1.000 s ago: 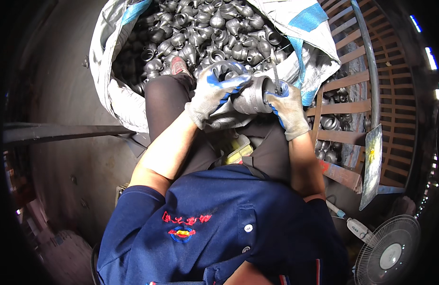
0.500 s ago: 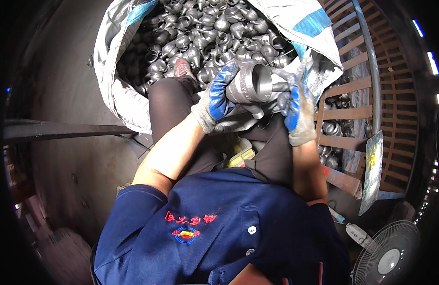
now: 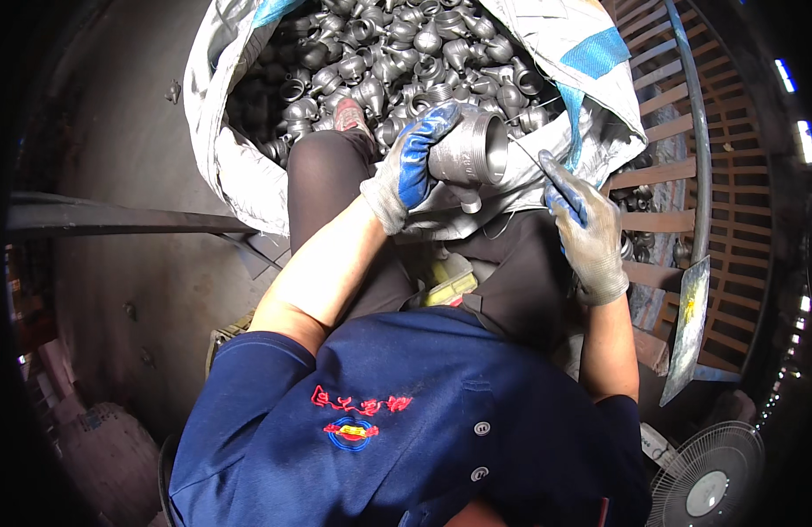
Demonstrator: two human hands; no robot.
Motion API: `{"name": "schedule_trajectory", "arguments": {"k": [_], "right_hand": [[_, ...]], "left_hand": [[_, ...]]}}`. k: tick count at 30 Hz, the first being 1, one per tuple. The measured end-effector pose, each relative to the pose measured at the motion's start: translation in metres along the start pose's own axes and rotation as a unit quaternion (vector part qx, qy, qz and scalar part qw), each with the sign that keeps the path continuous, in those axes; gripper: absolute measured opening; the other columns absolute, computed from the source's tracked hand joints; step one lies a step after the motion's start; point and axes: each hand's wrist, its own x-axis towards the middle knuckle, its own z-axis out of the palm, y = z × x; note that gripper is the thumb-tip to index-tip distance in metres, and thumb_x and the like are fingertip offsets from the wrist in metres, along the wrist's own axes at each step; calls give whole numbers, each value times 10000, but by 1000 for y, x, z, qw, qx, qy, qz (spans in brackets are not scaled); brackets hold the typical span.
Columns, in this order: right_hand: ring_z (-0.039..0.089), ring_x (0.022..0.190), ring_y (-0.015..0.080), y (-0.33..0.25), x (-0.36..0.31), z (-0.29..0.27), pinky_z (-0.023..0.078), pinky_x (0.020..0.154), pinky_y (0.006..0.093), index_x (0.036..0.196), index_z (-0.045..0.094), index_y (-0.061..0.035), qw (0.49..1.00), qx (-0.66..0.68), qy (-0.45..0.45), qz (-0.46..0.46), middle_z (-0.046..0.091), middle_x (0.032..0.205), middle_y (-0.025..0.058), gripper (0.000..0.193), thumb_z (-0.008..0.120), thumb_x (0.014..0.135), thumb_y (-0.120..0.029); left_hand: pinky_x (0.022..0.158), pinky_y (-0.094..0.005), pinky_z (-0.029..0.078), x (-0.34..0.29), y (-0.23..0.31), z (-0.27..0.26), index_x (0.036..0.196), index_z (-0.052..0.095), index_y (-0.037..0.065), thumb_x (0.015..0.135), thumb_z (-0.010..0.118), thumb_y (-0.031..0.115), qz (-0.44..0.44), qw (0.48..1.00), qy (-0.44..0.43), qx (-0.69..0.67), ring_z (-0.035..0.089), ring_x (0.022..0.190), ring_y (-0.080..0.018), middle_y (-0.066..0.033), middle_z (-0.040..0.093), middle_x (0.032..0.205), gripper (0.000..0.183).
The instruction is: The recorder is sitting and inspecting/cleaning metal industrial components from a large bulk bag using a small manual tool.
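A person in a navy-blue short-sleeved shirt (image 3: 265,422) sits at the edge of a white woven sack with blue straps (image 3: 215,171), handling a grey cylindrical metal fitting with a threaded mouth (image 3: 459,149). The left hand (image 3: 408,167), in a pale knit glove with a blue-coated palm, grasps the fitting by its closed end, thumb and fingers wrapped around it, above the near rim of the sack. The open mouth faces right, and a short side spout (image 3: 468,202) hangs below. The right hand (image 3: 587,230), gloved alike, is clenched around a slender dark tool (image 3: 560,183), its thin tip angled toward the mouth and near it; whether the two touch cannot be told. Beyond, a heap of grey bulbous metal fittings (image 3: 402,48) fills the sack, with a red-and-grey shoe (image 3: 349,114) at its near side. A pale-yellow box (image 3: 452,285) sits between the dark-trousered legs (image 3: 329,180). To the right stand a rust-brown slatted metal rack (image 3: 661,173) and, lower down, a round caged fan (image 3: 731,470).
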Motion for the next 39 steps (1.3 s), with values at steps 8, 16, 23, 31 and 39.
{"name": "schedule_trajectory", "arguments": {"k": [8, 16, 23, 31, 39], "right_hand": [[578, 806, 287, -28, 18, -8, 461, 689, 379, 1058, 629, -214, 956, -284, -68, -2, 570, 890, 114, 340, 604, 734, -114], [588, 808, 291, -29, 25, -5, 476, 694, 389, 1036, 629, -218, 923, -367, -80, -86, 565, 964, 107, 343, 623, 709, -116], [578, 867, 256, -34, 21, 0, 476, 695, 386, 1063, 612, -234, 886, -440, -85, -120, 562, 985, 84, 399, 635, 681, -118], [571, 842, 265, -23, 16, 4, 462, 703, 399, 1070, 602, -228, 871, -454, -57, -177, 554, 965, 95, 421, 633, 667, -110], [565, 772, 264, -28, 28, -3, 442, 661, 422, 934, 594, -130, 889, -405, -69, -204, 586, 817, 69, 201, 527, 746, -151]], "left_hand": [[907, -314, 439, 4, -3, -13, 1212, 461, 41, 735, 664, 40, -80, 986, 1, -147, 530, 1032, -147, -66, 550, 1129, 519], [890, -300, 445, 0, 7, -3, 1170, 490, 2, 923, 427, 176, -37, 998, -6, -41, 554, 993, -151, -70, 567, 1101, 309], [919, -309, 436, 1, 5, -4, 1242, 438, -14, 931, 412, 202, -26, 999, 9, -16, 548, 1030, -155, -80, 554, 1139, 380], [861, -341, 487, 0, 8, 2, 1125, 521, 17, 916, 460, 272, -70, 988, 19, -137, 599, 960, -210, -114, 600, 1058, 335], [848, -345, 492, 1, 4, 1, 1135, 514, 17, 924, 445, 261, -90, 985, -5, -149, 600, 953, -210, -116, 599, 1061, 330]]}}
